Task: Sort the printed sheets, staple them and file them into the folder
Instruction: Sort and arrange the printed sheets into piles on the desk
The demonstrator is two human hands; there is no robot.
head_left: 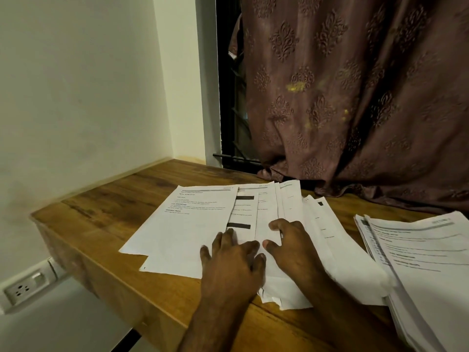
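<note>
Two hands flat on fanned sheets, wooden desk

Left hand (232,262) and right hand (291,246), fingers spread, press on the fanned printed sheets (193,224) at desk centre, gripping nothing; at least five overlapping sheets, exact count unclear. One second stack (426,262) at 3 o'clock. Desk (106,224). Curtain (355,97) drapes onto the far edge at 1 o'clock; one wall socket (28,288) at 8 o'clock

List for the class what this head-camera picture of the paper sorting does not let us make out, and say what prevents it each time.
- Text on the fanned sheets: head view, too small and blurred to read.
- Sheet parts under the left hand and right hand: covered by them.
- Right-hand stack: cut off by the frame's right and bottom edges.
- Stapler and folder: not in view.
- Window: mostly behind the curtain.
</note>
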